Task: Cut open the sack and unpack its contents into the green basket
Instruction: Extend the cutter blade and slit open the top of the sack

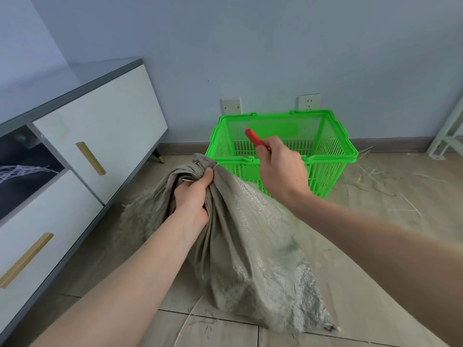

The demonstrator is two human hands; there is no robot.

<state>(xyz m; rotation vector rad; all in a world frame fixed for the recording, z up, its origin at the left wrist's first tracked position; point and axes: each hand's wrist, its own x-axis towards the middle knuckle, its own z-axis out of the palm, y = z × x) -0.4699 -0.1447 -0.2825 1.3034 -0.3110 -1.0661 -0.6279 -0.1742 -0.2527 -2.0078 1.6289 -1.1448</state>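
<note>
While the left hand (194,196) grips the sack's (250,246) bunched neck just in front of the green basket (330,156), the right hand (280,166) clutches a red-handled cutter (254,137) over the basket's rim.

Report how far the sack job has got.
Done: nothing visibly unpacked; the green basket shows no contents. In hand: left hand grips the sack by its bunched neck, right hand holds the red-handled cutter raised. Left: cutting, unpacking.

green basket (333,156) mouth open above | cabinet (82,146) blocks left | sack (250,246) fills floor centre
</note>
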